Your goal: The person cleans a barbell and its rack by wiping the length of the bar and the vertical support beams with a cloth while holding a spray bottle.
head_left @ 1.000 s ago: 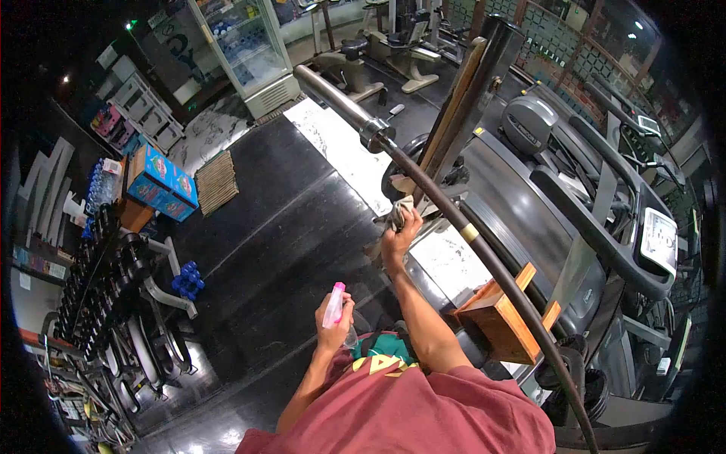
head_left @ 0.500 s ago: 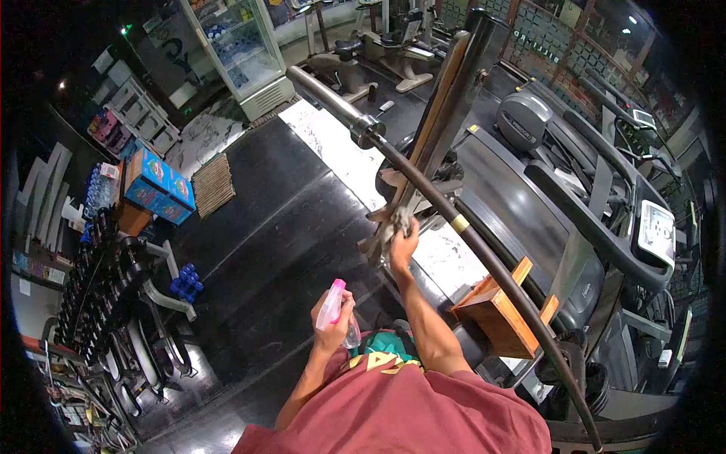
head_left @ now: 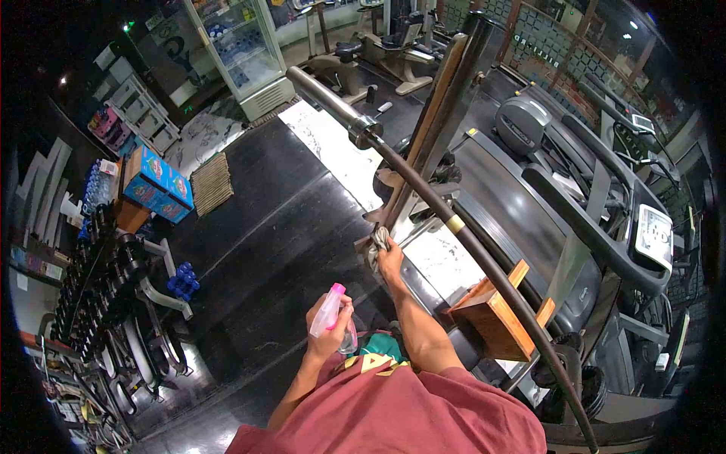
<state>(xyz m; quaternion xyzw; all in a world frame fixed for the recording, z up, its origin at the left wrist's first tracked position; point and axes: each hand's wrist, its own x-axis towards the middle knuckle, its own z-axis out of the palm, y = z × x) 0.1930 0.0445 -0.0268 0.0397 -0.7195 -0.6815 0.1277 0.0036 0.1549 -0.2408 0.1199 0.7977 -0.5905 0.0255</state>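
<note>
My left hand (head_left: 327, 333) is wrapped round a clear spray bottle (head_left: 349, 338) with a pink and white trigger head, held upright near my body. Further forward, my right hand (head_left: 390, 259) grips a greyish cloth (head_left: 376, 244). The cloth lies against the lower part of a metal rack upright (head_left: 431, 144) with hook-like catches; part of it is hidden behind my fingers. A long barbell (head_left: 431, 193) rests across the rack, passing above and to the right of my right hand.
A wooden box (head_left: 493, 321) sits below the bar on the right, beside a treadmill (head_left: 522, 227). To the left stand a dumbbell rack (head_left: 168, 284), blue dumbbells (head_left: 184, 281) and a blue carton (head_left: 159, 185). A glass-door fridge (head_left: 240, 53) is at the back.
My right hand has slid the cloth down the rack upright, toward my body and slightly left. My left hand stays almost still with the spray bottle.
</note>
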